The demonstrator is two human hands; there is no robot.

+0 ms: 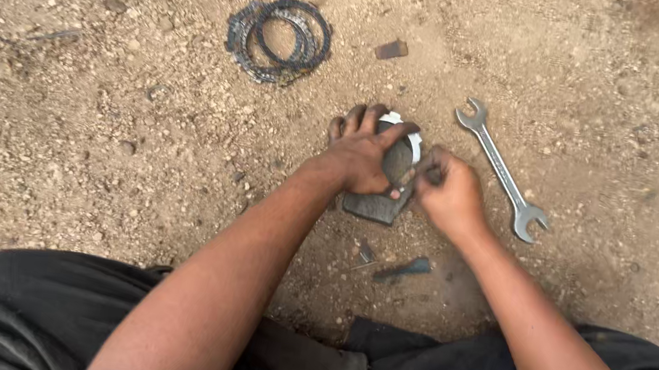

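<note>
Biggest thing in shot is the sandy ground [81, 135], gravelly dirt w/ pebbles all over. Person's squatting over it in dark trousers [17, 305], both forearms reaching fwd.

Next down: the open-ended spanner [501, 169], lying flat in the dirt just to the outside of the right hand's fingers, not touching them. Long axis runs diagonal, one jaw end far-left, other near-right. Right hand is clearly the closer one to it.

Well beyond the left fingertips and off to the left is a stack of toothed rings [279, 39], dark, loosely overlapping, way out of reach rn. A small rusty scrap [391, 49] sits beyond the fingers too, near those rings.

The dark metal part [377, 207] is right under/between both hands, resting on the ground. Left hand [363, 154] is clamped over the top of it, fingers curled round the far edge, thumb across a shiny curved strip [412, 141] at its rim. Right hand [449, 194] has fingers pinched tight at the part's right edge, closed on smth small there, can't tell what exactly.

Behind the wrists, towards the knees: a small dark bit [403, 268] and a tinier shard [365, 253] beside it.
</note>
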